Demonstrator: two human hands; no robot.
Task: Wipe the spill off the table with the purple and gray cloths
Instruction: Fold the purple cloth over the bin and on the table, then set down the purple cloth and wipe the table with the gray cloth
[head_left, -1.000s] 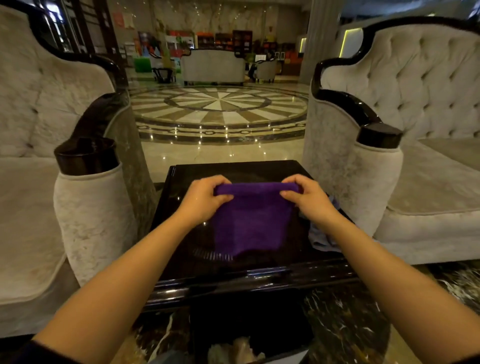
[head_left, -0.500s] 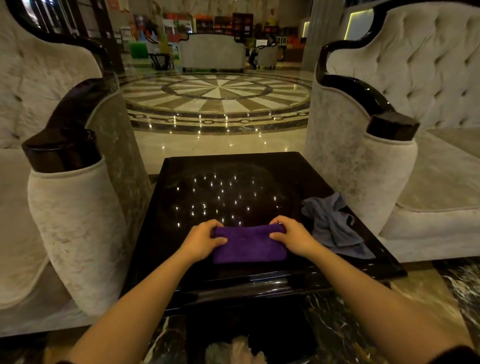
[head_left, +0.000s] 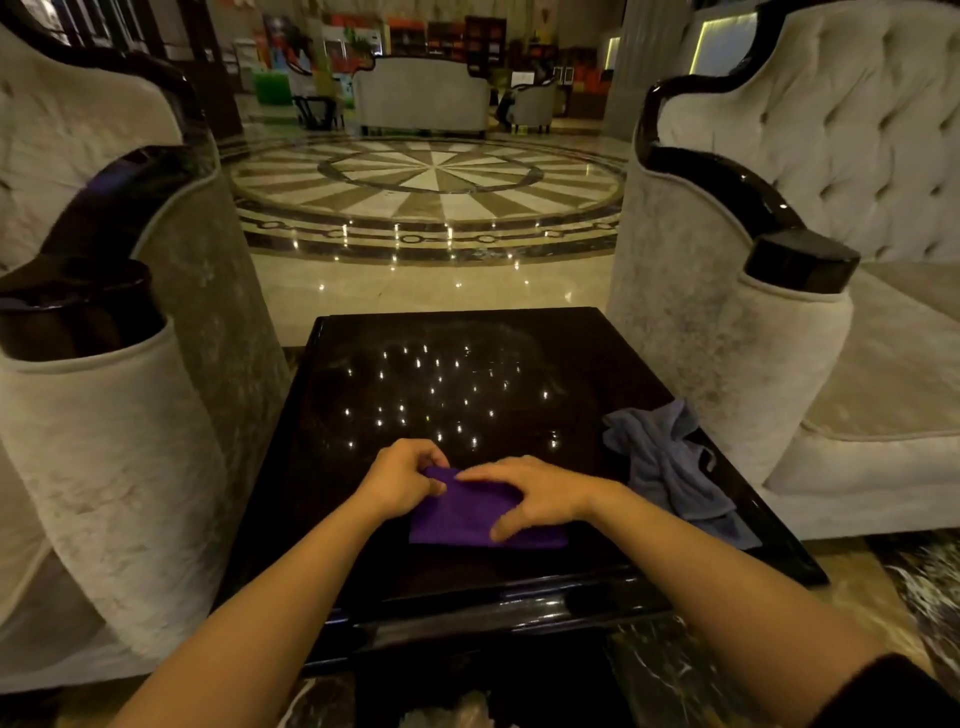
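A folded purple cloth (head_left: 462, 517) lies flat near the front of the dark glossy table (head_left: 363, 582). My left hand (head_left: 402, 478) pinches the cloth's far left corner. My right hand (head_left: 530, 493) rests on top of it, fingers spread and pointing left, thumb down on the fabric. A crumpled gray cloth (head_left: 670, 462) lies at the table's right edge, apart from both hands. Many small bright droplets or reflections (head_left: 441, 395) speckle the table's middle and far part, beyond the hands.
A pale upholstered armchair (head_left: 104, 441) stands close on the left and another armchair (head_left: 727, 364) close on the right, their dark-capped arms flanking the table. Polished patterned floor (head_left: 431, 187) stretches beyond. Dark marble floor lies below the table's front edge.
The purple cloth went from held up and hanging to folded flat on the table. My right hand has moved left over the top of it; my left hand stays at the far left corner.
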